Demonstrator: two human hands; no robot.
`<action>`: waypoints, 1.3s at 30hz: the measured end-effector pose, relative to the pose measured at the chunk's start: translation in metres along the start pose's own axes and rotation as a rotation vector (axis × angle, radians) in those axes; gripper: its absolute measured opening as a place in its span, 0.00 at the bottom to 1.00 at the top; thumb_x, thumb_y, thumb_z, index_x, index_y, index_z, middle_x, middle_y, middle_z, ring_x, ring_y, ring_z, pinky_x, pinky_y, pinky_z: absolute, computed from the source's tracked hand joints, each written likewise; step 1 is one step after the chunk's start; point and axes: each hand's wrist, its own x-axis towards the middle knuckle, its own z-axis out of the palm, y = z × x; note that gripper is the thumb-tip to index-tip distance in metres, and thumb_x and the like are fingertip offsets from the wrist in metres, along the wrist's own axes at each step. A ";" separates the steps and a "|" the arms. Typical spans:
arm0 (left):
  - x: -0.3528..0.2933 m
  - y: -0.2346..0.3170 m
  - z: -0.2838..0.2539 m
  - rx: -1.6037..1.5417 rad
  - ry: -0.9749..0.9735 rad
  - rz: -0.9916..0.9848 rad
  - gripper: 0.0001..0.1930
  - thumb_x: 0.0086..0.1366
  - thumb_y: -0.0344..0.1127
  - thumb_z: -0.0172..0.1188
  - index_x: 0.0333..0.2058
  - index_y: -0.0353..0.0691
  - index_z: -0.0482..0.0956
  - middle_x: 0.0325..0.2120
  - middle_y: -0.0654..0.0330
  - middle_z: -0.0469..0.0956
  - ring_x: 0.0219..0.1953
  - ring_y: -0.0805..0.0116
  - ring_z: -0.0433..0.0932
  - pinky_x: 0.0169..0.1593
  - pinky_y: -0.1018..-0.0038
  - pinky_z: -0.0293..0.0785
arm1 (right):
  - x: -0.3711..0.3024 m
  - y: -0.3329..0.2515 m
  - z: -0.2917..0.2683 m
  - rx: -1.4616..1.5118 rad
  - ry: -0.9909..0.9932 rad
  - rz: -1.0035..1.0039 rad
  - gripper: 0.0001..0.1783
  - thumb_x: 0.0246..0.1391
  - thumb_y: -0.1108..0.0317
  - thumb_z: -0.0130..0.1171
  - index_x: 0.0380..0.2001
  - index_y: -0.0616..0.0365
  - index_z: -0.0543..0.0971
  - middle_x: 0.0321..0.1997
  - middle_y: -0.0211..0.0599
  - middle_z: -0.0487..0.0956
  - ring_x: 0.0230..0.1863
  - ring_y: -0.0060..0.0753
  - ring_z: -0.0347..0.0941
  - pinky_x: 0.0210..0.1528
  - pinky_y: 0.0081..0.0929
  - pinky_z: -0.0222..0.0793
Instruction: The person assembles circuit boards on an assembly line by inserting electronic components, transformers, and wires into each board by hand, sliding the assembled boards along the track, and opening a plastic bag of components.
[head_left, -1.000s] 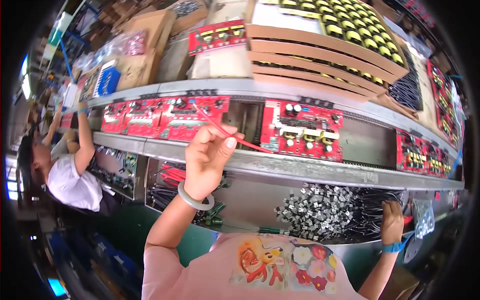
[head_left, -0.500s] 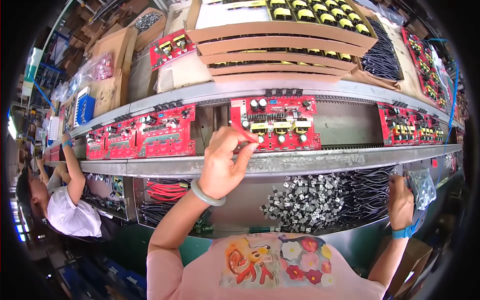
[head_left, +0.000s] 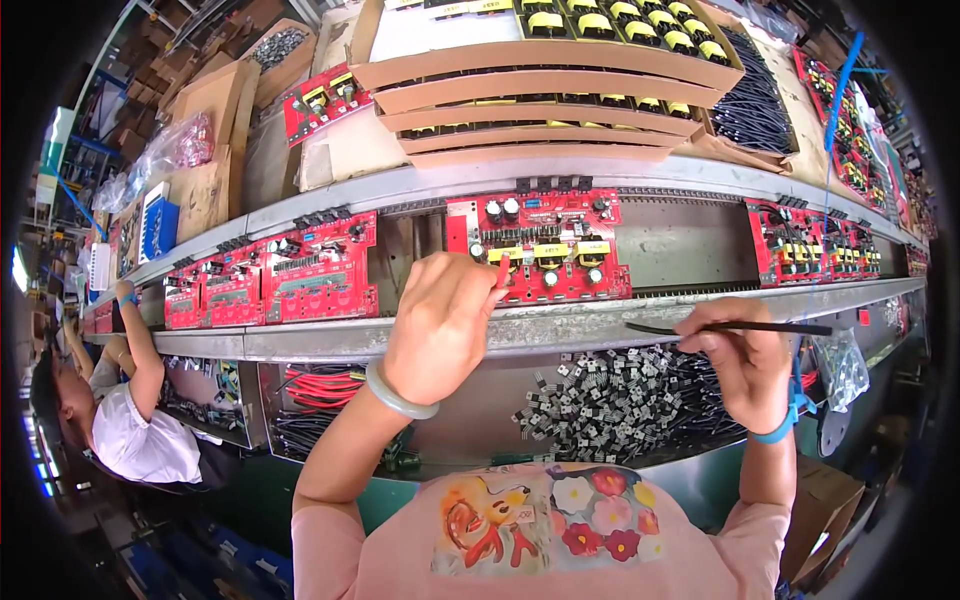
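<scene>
1. Red circuit board (head_left: 545,245) with yellow and black parts is lying flat on the grey metal conveyor surface (head_left: 560,325), right in front of the person.
2. Left hand (head_left: 440,325) is reaching over the near rail, its grip pinching a small red wire piece (head_left: 502,272) between thumb and forefinger and holding it at the board's near edge; whether the piece is touching the board cannot be told.
3. Pale green bangle (head_left: 398,392) is sitting on the left wrist.
4. Right hand (head_left: 735,365) is hovering to the right, over the near rail, its grip closed around a thin black rod-like tool (head_left: 735,327) that is pointing sideways along the rail.
5. Blue wristband (head_left: 775,432) is circling the right wrist.
6. Heaped small black components with metal legs (head_left: 610,400) are lying in a tray just below the rail, between the two hands.
7. Bundled red wires (head_left: 325,385) are lying in a compartment left of that heap, beneath the left forearm.
8. More red circuit boards (head_left: 275,280) are lying on the conveyor to the left, and others (head_left: 810,245) to the right, well apart from the middle board.
9. Stacked brown cardboard trays (head_left: 545,95) holding yellow-topped parts are standing on the shelf behind the conveyor.
10. Another person in a white shirt (head_left: 140,440) is working at the far left, one arm raised to the line.
</scene>
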 end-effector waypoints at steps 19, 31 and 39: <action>0.016 -0.010 0.016 -0.327 -0.100 -0.286 0.09 0.63 0.25 0.68 0.39 0.33 0.78 0.34 0.54 0.82 0.38 0.64 0.84 0.40 0.69 0.79 | 0.069 0.045 0.050 -0.214 -0.044 0.001 0.10 0.65 0.78 0.57 0.48 0.67 0.74 0.29 0.41 0.83 0.31 0.33 0.85 0.33 0.27 0.79; 0.053 -0.052 -0.005 0.338 0.018 0.367 0.22 0.54 0.28 0.62 0.50 0.35 0.82 0.47 0.57 0.78 0.49 0.58 0.78 0.50 0.64 0.78 | 0.129 0.048 0.088 -0.384 -0.163 -0.201 0.10 0.53 0.75 0.65 0.38 0.66 0.77 0.33 0.54 0.78 0.37 0.60 0.79 0.37 0.49 0.74; 0.048 -0.081 0.006 0.310 -0.109 0.313 0.14 0.52 0.29 0.63 0.39 0.39 0.83 0.35 0.61 0.77 0.43 0.63 0.79 0.43 0.65 0.78 | 0.136 0.048 0.103 -0.516 -0.257 -0.173 0.08 0.54 0.76 0.63 0.35 0.66 0.75 0.34 0.53 0.78 0.38 0.62 0.79 0.39 0.50 0.76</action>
